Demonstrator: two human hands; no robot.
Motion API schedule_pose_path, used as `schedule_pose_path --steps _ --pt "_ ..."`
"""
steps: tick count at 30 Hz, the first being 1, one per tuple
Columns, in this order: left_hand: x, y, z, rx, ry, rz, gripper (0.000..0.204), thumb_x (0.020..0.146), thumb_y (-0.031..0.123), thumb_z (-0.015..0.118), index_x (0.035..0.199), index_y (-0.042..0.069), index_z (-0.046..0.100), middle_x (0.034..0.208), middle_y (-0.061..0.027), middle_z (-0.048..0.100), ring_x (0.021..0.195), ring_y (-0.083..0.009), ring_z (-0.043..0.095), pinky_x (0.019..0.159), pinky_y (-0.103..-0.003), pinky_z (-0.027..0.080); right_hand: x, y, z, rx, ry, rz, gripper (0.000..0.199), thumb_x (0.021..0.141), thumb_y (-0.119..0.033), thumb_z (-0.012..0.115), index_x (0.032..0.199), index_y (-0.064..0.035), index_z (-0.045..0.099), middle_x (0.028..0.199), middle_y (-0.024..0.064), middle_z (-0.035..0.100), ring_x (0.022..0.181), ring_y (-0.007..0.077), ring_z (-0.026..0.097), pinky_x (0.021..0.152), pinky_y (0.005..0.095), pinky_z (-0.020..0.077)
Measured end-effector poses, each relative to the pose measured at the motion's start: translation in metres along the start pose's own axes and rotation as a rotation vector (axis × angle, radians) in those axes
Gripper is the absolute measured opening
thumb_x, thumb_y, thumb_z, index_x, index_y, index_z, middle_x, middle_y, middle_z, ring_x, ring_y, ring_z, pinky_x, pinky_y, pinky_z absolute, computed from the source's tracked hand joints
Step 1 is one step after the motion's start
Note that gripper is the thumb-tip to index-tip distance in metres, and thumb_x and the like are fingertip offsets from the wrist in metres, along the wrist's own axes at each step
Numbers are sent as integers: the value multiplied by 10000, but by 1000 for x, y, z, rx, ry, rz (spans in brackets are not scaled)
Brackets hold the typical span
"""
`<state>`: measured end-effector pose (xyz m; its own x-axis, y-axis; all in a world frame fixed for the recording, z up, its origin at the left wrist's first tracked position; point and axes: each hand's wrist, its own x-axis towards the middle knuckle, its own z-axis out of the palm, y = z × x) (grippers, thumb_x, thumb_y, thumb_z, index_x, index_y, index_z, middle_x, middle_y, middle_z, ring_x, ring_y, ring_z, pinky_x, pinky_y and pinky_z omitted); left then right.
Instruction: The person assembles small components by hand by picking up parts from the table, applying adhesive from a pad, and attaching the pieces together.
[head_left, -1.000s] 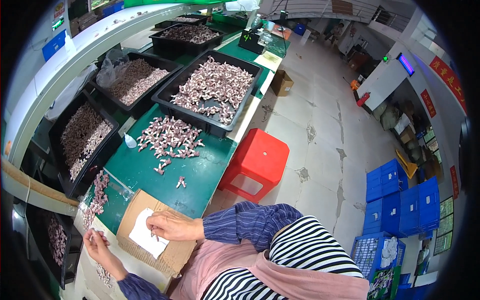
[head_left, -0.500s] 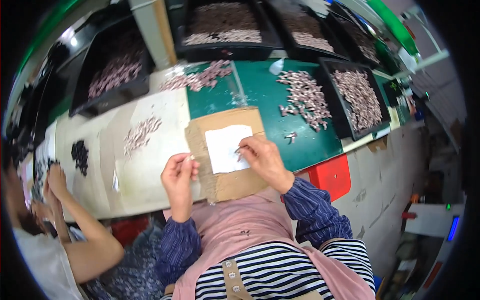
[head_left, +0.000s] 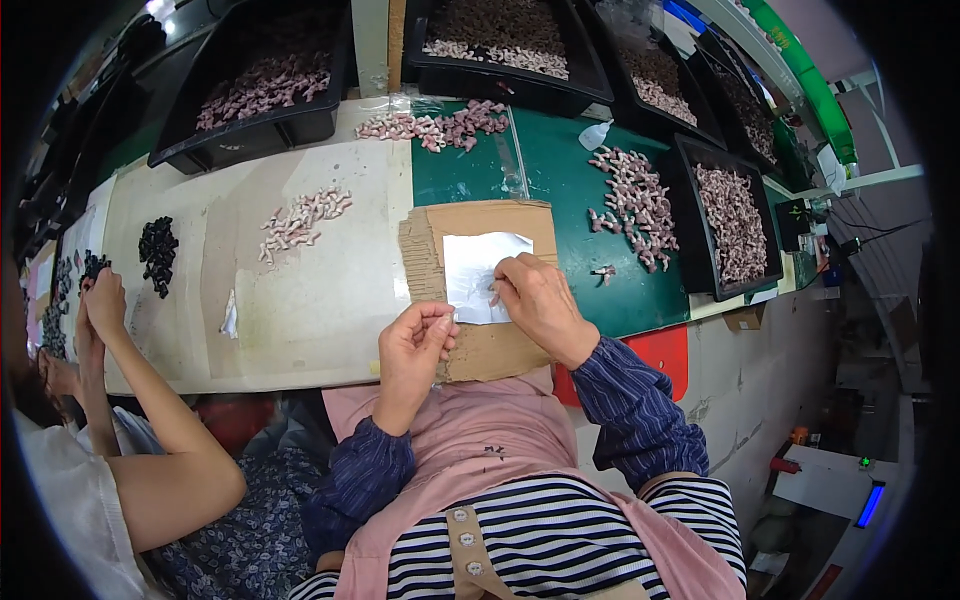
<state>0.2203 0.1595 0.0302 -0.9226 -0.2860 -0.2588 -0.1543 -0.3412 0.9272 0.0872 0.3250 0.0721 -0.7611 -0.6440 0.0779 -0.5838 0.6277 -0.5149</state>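
Step in hand, my read: two-handed fine work on small moulded-looking parts over a white rectangular paper-like sheet [head_left: 470,270] on a brown corrugated cardboard pad [head_left: 500,350]. Left hand [head_left: 408,358]: thumb and forefinger pinched, apparently on a tiny pale piece [head_left: 456,318], at the sheet's near left corner. Right hand [head_left: 543,307]: thumb and forefinger bent together over the right half of the sheet, apparently pinching a small pinkish-brown piece [head_left: 494,297]; contact with the sheet can't be told. Hands near each other, not touching; both pieces mostly hidden, exact shape unclear. Loose stock: heap of pale curved pieces [head_left: 305,220] left on the cream tabletop; heap of branched brown-and-white pieces [head_left: 635,205] right on the green mat [head_left: 560,165], one lone branched piece [head_left: 603,273] just nearer. Black rectangular plastic tray [head_left: 707,284] with more sits right of that heap. Small white squeeze bottle [head_left: 594,135] stands beyond the heap. If these two pieces are to be joined, next move calls for closing the gap, matching their ends, and a light fingertip pinch so neither slips.
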Motion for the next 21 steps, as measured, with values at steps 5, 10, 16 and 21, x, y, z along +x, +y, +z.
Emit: schedule_pose_path --steps 5,10,16,21 --pt "4 4 -2 -97 16 18 154 999 57 627 1120 -27 671 906 -63 712 751 -67 635 639 -200 523 4 0 -2 -46 -19 14 67 870 -13 631 922 27 646 833 199 652 762 383 663 678 460 516" --pt "5 6 -1 -183 7 -19 167 992 54 638 1123 -45 668 928 -94 724 753 -78 647 642 -205 529 2 -1 -3 -29 -39 -8 69 876 -21 645 914 36 652 840 188 666 743 353 675 666 440 526" --pt "6 -1 1 -165 -9 -8 169 1009 90 625 1118 -29 673 923 -81 720 750 -83 636 643 -203 506 -9 -31 -9 424 43 108 112 889 -44 684 957 43 664 879 171 677 768 271 695 654 368 532" --pt "8 -3 3 -83 12 53 148 1004 101 640 1058 -21 704 881 -67 727 725 -69 638 603 -193 497 -18 -40 -6 466 118 61 134 873 -16 730 988 38 690 883 119 701 743 170 678 660 294 538"
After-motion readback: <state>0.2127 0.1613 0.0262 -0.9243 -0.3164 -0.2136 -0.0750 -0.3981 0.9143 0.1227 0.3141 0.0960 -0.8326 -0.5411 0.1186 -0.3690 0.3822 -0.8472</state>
